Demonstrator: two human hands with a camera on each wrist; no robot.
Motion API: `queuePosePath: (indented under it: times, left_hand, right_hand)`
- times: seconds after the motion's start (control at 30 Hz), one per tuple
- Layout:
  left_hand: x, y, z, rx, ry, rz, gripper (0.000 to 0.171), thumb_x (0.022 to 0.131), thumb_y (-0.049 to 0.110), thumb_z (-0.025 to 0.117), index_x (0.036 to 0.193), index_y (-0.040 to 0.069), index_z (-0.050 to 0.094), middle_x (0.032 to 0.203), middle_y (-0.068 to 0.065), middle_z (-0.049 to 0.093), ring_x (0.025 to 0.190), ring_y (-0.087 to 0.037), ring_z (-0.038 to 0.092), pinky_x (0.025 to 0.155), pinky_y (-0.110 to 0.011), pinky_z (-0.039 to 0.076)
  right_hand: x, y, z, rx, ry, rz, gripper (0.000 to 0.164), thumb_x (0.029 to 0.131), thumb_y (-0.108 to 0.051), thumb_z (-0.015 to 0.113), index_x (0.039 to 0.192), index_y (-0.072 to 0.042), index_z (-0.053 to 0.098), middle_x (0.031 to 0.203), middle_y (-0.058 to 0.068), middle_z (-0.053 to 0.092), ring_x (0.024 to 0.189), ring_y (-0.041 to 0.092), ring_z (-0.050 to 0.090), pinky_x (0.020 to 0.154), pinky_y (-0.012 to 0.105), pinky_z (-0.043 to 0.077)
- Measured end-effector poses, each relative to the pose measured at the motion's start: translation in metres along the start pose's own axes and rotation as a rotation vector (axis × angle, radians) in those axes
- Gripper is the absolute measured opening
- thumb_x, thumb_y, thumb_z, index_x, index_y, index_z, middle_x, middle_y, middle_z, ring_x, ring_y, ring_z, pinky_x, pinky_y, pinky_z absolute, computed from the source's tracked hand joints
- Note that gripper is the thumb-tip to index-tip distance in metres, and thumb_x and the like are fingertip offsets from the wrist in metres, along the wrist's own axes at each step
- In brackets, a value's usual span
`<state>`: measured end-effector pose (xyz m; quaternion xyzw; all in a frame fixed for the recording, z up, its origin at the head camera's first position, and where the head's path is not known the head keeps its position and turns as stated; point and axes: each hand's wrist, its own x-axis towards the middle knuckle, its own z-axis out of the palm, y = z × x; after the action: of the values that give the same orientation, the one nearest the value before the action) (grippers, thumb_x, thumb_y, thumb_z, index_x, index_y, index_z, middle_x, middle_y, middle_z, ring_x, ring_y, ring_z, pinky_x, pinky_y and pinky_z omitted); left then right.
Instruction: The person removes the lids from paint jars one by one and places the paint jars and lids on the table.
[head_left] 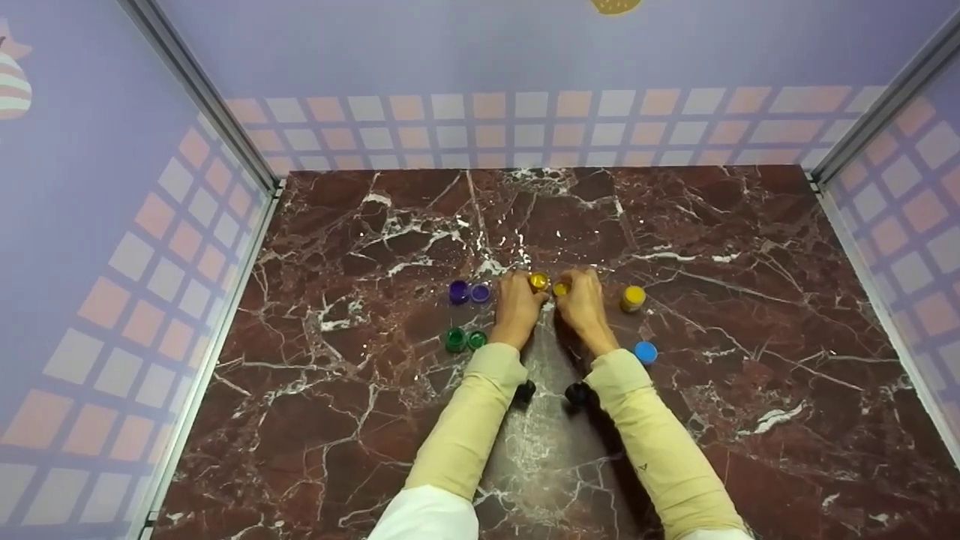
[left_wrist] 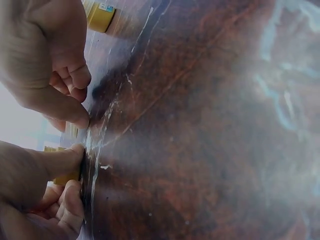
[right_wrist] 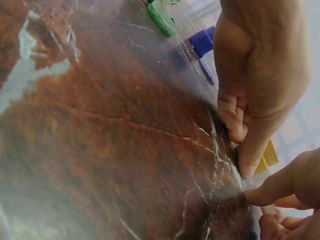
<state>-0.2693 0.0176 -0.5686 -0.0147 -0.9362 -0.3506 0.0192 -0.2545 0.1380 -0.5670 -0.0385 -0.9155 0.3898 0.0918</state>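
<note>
Near the middle of the marbled table, my left hand pinches a small uncapped jar of yellow paint low on its side, and the jar stands upright. Just to its right, my right hand holds a yellow lid between thumb and fingers, close to the tabletop. The left wrist view shows the jar partly covered by left fingers. In the right wrist view the lid is mostly hidden behind the right fingers. A small gap separates the two hands.
Left of my hands stand an open purple paint jar and an open green one, with a purple lid and a green lid beside them. To the right are a yellow-capped jar and a blue-capped one.
</note>
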Motion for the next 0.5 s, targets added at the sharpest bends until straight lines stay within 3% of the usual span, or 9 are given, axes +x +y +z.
queuePosePath:
  times: [0.5]
  left_hand:
    - [0.0007,0.0000,0.0015,-0.002,0.013,0.016,0.029,0.072,0.017,0.080,0.093,0.003,0.066,0.095,-0.011,0.060,0.091,-0.028,0.059,0.081,-0.035,0.046]
  right_hand:
    - [0.0007,0.0053,0.0004,-0.007,-0.056,-0.023,0.039,0.068,0.007,0.069,0.106,0.006,0.065,0.101,0.024,0.057,0.094,0.035,0.050,0.086,0.047,0.039]
